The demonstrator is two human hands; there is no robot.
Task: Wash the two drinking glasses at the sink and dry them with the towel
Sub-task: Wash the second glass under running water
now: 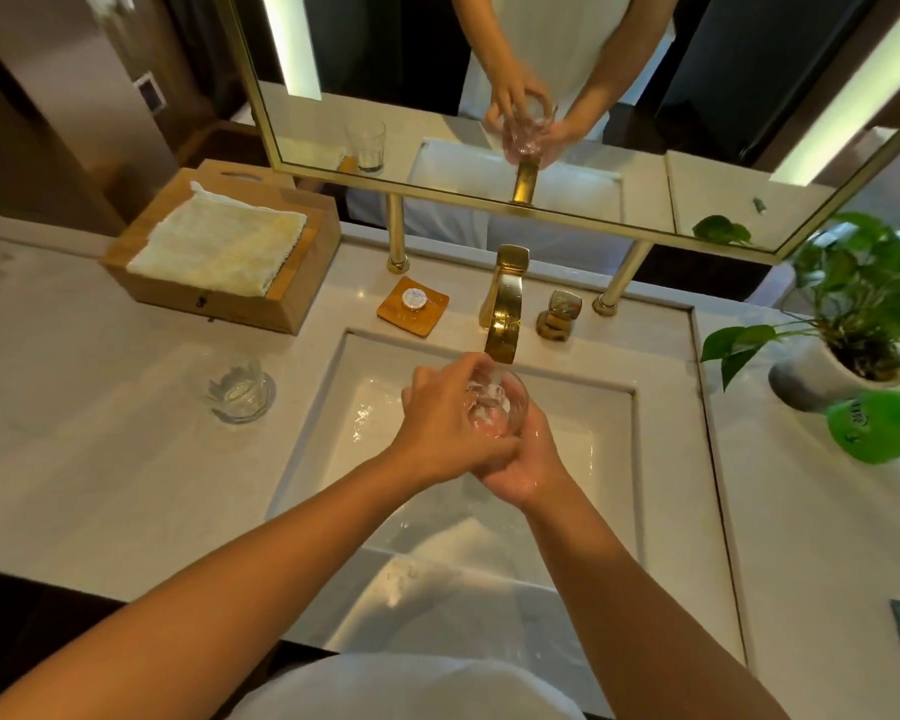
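Observation:
Over the white sink (614,407) I hold a clear drinking glass (497,405) under the gold faucet (504,309), and water runs into it. My right hand (520,467) cups the glass from below and is wet. My left hand (448,423) wraps the glass's left side, fingers at its rim. A second clear glass (241,391) stands upright on the counter to the left of the sink. A folded pale towel (219,246) lies on a wooden box (188,298) at the back left.
A wooden soap dish (411,306) with a small round packet sits behind the sink, beside the gold tap handle (559,315). At right stand a potted plant (853,324) and a green bottle (879,428). The gold-framed mirror (489,200) hangs just above the faucet.

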